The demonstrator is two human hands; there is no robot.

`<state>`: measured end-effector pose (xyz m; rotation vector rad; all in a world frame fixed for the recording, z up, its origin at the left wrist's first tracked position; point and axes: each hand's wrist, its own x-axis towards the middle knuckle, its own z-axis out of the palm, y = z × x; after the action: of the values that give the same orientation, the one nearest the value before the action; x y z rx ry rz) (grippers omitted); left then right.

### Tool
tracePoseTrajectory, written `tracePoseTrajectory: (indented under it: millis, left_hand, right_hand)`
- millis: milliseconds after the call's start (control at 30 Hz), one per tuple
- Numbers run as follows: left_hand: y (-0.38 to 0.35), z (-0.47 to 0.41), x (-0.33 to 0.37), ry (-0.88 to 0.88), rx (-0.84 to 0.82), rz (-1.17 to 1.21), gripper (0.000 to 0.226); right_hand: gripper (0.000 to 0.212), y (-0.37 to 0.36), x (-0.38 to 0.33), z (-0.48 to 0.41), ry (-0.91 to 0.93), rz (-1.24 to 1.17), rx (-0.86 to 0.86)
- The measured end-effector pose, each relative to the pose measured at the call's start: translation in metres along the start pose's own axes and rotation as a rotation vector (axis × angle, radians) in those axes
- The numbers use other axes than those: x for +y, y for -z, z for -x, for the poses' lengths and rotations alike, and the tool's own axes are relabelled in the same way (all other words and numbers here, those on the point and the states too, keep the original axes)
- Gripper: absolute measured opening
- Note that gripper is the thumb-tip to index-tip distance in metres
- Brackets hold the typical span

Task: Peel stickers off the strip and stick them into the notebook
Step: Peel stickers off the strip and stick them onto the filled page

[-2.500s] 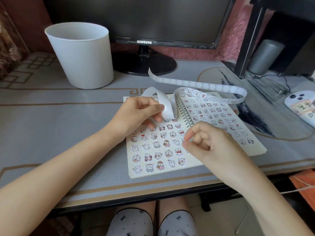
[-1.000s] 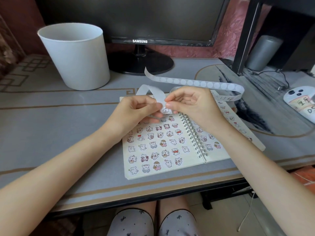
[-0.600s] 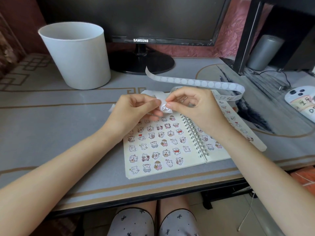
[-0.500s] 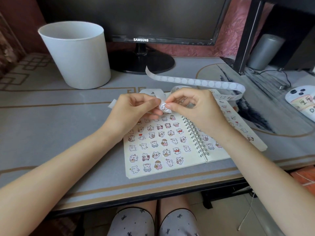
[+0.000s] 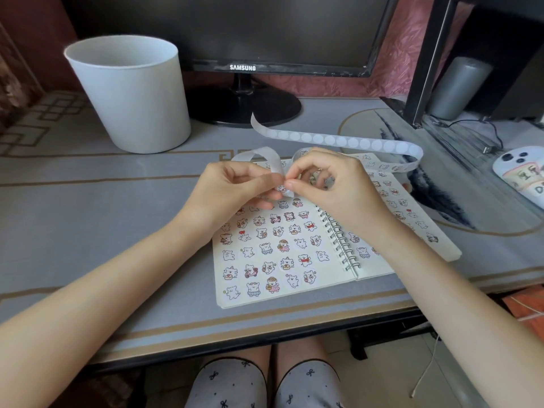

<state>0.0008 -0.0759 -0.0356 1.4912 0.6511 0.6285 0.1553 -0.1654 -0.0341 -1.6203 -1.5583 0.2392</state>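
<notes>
An open spiral-bound notebook (image 5: pixel 265 293) lies flat on the grey bench (image 5: pixel 88 216), close to its near edge. Its left page is filled with rows of small cartoon animal stickers. The right page carries more of them and is partly hidden under the right forearm.

Both hands meet just above the far part of the left page. The left hand (image 5: pixel 232 189) has its fingers (image 5: pixel 259 184) curled, pinching the white strip (image 5: pixel 329 140) between thumb and forefinger. The right hand (image 5: pixel 332 187) faces it, thumb tip and forefinger tip pressed together on the edge of a small round sticker (image 5: pixel 282 189) that sits on the strip right where the left hand grips it. The other right fingers are curled loosely above the notebook's spiral. Whether the sticker has lifted from its backing is too small to tell.

From the hands the strip curls away in two directions. A short blank loop arches on the far side of the left hand. A longer length, lined with pale round patches, runs along the far side of the notebook, bends sharply at the right and comes back over the right page towards the right hand.

On the far left of the bench stands a white bucket (image 5: pixel 132 95). Beside it, to the right, is the round black foot of a dark monitor (image 5: pixel 235 30). At the far right edge lies a phone (image 5: pixel 521 172) in a pale case, camera side up, with a grey cylinder (image 5: pixel 459 86) beyond it.
</notes>
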Motion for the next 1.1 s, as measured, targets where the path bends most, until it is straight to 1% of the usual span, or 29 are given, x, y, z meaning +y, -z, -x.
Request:
tracePoseTrajectory:
  millis: [67,267,400,533,600,633,733,800,833,933,1000,1100]
  left_hand:
    - [0.000,0.000,-0.001,0.013,0.008,-0.004,0.009]
    - [-0.001,0.000,-0.001,0.058,0.012,0.017,0.009]
    - [-0.001,0.000,-0.001,0.063,0.012,0.016,0.008]
    - [0.000,-0.001,-0.001,0.065,0.011,0.003,0.008]
    - [0.000,-0.001,-0.002,0.066,0.013,-0.004,0.009]
    - [0.000,-0.002,-0.002,0.068,0.018,-0.012,0.010]
    - [0.001,-0.002,-0.003,0.072,0.028,-0.036,0.011]
    - [0.000,-0.002,-0.003,0.070,0.025,-0.034,0.012]
    - [0.000,-0.002,-0.003,0.069,0.021,-0.033,0.012]
    - [-0.001,-0.002,-0.003,0.061,0.009,-0.041,0.012]
    - [-0.001,-0.002,-0.004,0.060,0.006,-0.052,0.012]
    - [0.000,-0.003,-0.004,0.063,0.006,-0.069,0.013]
  right_hand:
    - [0.004,-0.001,0.001,0.002,0.058,0.058,0.008]
    - [0.003,-0.004,-0.003,0.011,0.211,0.310,0.106]
    - [0.004,-0.004,-0.005,0.014,0.195,0.291,0.123]
    - [0.006,-0.004,-0.007,0.016,0.259,0.355,0.115]
    - [0.007,-0.001,-0.011,0.020,0.254,0.317,0.089]
    - [0.006,0.001,-0.014,0.022,0.204,0.247,0.063]
    - [0.003,0.011,-0.025,0.030,-0.066,-0.056,-0.017]
    - [0.005,0.022,-0.027,0.034,-0.199,-0.183,-0.083]
    - [0.004,0.027,-0.028,0.036,-0.265,-0.222,-0.145]
    - [0.005,0.036,-0.027,0.046,-0.438,-0.262,-0.313]
    - [0.006,0.038,-0.028,0.053,-0.491,-0.252,-0.329]
    - [0.011,0.041,-0.031,0.061,-0.511,-0.171,-0.314]
